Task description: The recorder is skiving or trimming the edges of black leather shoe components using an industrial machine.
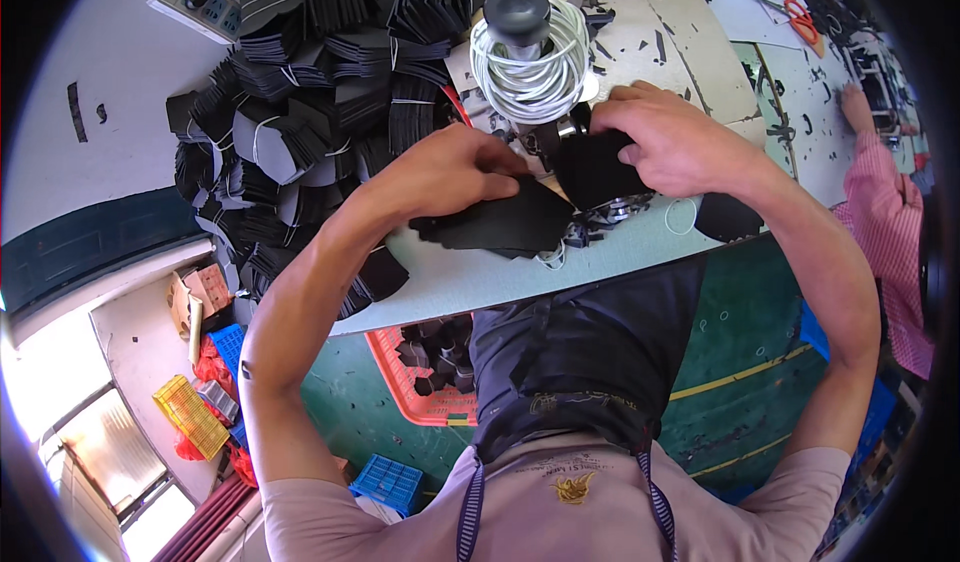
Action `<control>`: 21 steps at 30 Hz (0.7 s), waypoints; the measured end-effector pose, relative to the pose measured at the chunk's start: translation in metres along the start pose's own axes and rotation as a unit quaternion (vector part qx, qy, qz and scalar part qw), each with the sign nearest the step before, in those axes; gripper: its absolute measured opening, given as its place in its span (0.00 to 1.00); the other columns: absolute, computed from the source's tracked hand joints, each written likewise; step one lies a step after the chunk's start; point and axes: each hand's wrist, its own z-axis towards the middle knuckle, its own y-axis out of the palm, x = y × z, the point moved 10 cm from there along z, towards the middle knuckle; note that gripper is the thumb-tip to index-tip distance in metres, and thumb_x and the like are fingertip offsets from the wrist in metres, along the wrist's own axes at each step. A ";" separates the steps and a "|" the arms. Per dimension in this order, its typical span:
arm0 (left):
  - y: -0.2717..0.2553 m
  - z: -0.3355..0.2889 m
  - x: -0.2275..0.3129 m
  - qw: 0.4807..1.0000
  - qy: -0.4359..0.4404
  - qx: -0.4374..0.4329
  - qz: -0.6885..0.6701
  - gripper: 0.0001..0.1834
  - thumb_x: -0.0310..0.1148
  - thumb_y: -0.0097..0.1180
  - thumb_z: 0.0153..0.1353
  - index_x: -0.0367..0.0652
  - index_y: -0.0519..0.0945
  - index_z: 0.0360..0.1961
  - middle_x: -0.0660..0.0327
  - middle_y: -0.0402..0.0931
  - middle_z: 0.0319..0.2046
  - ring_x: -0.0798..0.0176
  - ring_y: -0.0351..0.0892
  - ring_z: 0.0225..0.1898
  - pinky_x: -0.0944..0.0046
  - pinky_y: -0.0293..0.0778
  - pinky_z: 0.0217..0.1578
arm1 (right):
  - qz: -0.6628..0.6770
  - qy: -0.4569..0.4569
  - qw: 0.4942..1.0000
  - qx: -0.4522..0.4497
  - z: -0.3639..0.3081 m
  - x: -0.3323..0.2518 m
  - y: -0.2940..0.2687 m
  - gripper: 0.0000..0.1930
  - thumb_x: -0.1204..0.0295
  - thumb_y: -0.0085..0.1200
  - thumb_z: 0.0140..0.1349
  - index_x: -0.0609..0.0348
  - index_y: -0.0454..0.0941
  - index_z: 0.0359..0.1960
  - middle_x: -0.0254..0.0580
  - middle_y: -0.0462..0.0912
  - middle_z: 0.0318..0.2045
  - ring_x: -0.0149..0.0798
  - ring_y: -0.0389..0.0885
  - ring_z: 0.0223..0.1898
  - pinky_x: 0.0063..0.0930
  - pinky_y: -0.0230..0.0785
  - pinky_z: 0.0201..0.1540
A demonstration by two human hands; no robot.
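My left hand [460, 170] is closed on the edge of a fanned pile of flat black pieces [495, 222], its thumb pressed on top. My right hand [670, 140] grips another black piece [598, 170], thumb on its near face and fingers bent over the far side. The two lots of black material almost meet in front of a small table machine. A coil of white cord [530, 77] hangs around the machine's post, under a round black knob [517, 15]. Metal machine parts [620, 208] show just below the right piece.
Banded stacks of black pieces [280, 142] heap the table's left side. One more black piece [728, 218] lies by my right forearm. Orange-handled scissors [802, 24] lie at far right, near a co-worker's arm [880, 177]. A red basket [420, 402] stands below the table edge.
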 end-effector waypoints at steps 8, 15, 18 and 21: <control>-0.010 0.004 0.001 0.988 -0.102 0.066 0.091 0.16 0.39 0.66 0.56 0.40 0.88 0.40 0.50 0.86 0.36 0.54 0.86 0.41 0.60 0.77 0.46 | 0.014 -0.010 0.997 -0.079 -0.014 0.011 -0.009 0.24 0.82 0.51 0.49 0.65 0.78 0.52 0.56 0.79 0.49 0.57 0.75 0.56 0.41 0.67 0.60; 0.000 -0.010 -0.004 0.997 0.037 -0.001 -0.060 0.16 0.29 0.62 0.61 0.35 0.84 0.49 0.54 0.86 0.38 0.65 0.83 0.41 0.62 0.75 0.44 | -0.011 0.065 0.998 -0.012 -0.002 0.012 -0.001 0.20 0.83 0.55 0.56 0.64 0.75 0.52 0.56 0.78 0.50 0.55 0.72 0.60 0.42 0.64 0.62; -0.003 -0.014 -0.014 0.996 -0.082 0.029 0.003 0.15 0.34 0.65 0.59 0.37 0.86 0.45 0.55 0.86 0.35 0.65 0.83 0.38 0.64 0.75 0.42 | 0.027 0.064 0.997 -0.021 -0.013 0.026 -0.001 0.21 0.83 0.56 0.56 0.64 0.75 0.53 0.55 0.78 0.51 0.55 0.72 0.59 0.42 0.64 0.62; -0.011 -0.008 -0.017 0.987 -0.133 0.069 0.059 0.16 0.41 0.68 0.56 0.38 0.88 0.39 0.56 0.86 0.32 0.64 0.83 0.34 0.64 0.75 0.41 | -0.009 0.012 0.997 -0.076 -0.022 0.016 -0.006 0.24 0.82 0.51 0.50 0.66 0.77 0.53 0.59 0.78 0.52 0.58 0.75 0.57 0.43 0.67 0.59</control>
